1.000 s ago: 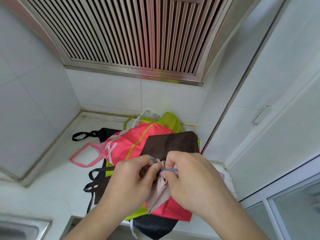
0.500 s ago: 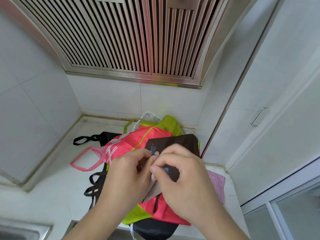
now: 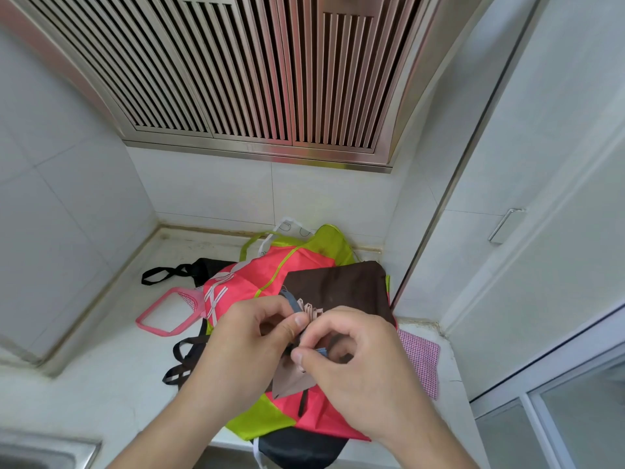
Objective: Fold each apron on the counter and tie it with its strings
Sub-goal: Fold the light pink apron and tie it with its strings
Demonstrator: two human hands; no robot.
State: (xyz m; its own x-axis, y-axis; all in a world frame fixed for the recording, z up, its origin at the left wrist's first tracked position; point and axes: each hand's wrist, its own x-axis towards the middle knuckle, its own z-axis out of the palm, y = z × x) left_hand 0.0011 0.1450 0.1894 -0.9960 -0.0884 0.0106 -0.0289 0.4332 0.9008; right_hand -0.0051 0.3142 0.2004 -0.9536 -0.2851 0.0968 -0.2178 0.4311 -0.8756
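The left hand [image 3: 250, 336] and right hand [image 3: 351, 353] meet above the counter [image 3: 111, 377], both curled around a folded beige apron [image 3: 291, 380]. The left thumb and fingers pinch the bundle's pleated top together with a blue-grey string [image 3: 290, 301] that rises just above the pinch. The right thumb and forefinger pinch a second length of the same string directly right of the left thumb, touching the bundle. The bundle's pointed lower end hangs below the two grips.

Directly beneath the hands lies a heap of unfolded aprons. A red apron [image 3: 257, 279] with lime-green trim spreads under and beyond the grip. A brown apron [image 3: 341, 286] lies on top of it, just behind the right hand. A checked pink cloth [image 3: 421, 360] lies to the right of the right hand. A pink neck loop [image 3: 162, 316] and black straps [image 3: 159, 274] extend left of the left hand.

Beyond the heap stands the tiled wall, with a slatted metal range hood [image 3: 257, 79] above.
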